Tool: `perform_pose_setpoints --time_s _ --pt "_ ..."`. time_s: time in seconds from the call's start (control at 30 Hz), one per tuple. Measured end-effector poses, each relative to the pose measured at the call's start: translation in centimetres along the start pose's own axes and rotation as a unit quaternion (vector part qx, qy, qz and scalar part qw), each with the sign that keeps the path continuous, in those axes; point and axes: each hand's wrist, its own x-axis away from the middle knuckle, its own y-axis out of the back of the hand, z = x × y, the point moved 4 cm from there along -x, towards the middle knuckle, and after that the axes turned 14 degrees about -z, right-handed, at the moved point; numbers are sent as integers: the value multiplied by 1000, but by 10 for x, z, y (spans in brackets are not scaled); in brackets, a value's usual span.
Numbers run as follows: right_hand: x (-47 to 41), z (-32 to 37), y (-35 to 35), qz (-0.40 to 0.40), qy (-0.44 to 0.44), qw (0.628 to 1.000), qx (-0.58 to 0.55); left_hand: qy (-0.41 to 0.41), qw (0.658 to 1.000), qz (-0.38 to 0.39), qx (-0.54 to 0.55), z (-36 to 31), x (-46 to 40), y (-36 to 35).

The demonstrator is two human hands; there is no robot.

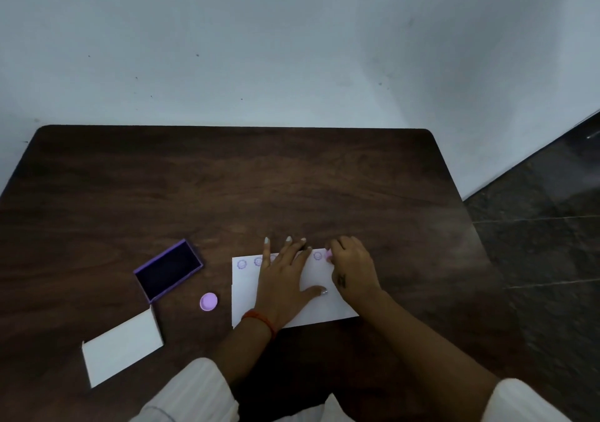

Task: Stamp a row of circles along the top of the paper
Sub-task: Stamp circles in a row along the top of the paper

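Head camera view: the left hand [283, 277] lies flat, fingers spread, on the white paper [319, 304] near the table's [227, 187] front edge. The right hand [352, 267] pinches a small pink stamp [328, 254] at the paper's top right corner, beside purple circles [242, 264]. An open purple ink pad [168, 270] sits well left.

White paper [321, 308] flat – purple circles [242, 264] along top
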Motion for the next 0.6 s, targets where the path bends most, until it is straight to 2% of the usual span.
perform_pose_setpoints --time_s 0.37,0.6 --pt "1 -5 -5 -57 15 998 -6 1 1000 -12 21 0 0 -2" --pt "-3 -9 -1 -37 18 999 -30 5 1000 16 4 -3 -2 -2"
